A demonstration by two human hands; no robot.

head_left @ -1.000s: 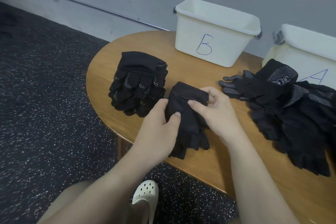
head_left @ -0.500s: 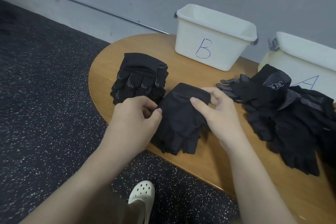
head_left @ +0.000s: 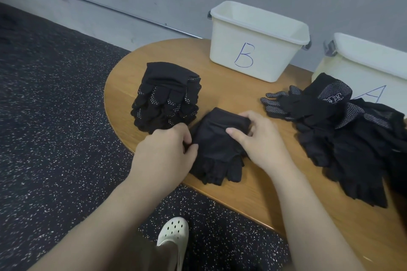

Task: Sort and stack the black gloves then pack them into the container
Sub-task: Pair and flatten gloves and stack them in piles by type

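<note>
My left hand [head_left: 164, 149] has slid to the left edge of the small glove stack [head_left: 217, 149] on the wooden worktop [head_left: 231, 94], pinching it, while my right hand [head_left: 257, 138] still grips its cuff, above speckled dark floor [head_left: 55, 116].

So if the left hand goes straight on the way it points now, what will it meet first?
The left hand points up and right across the table, and already grips the plain glove. Beyond that, it would probably meet the right hand, which holds the same glove's cuff. Depth is unclear.
</note>
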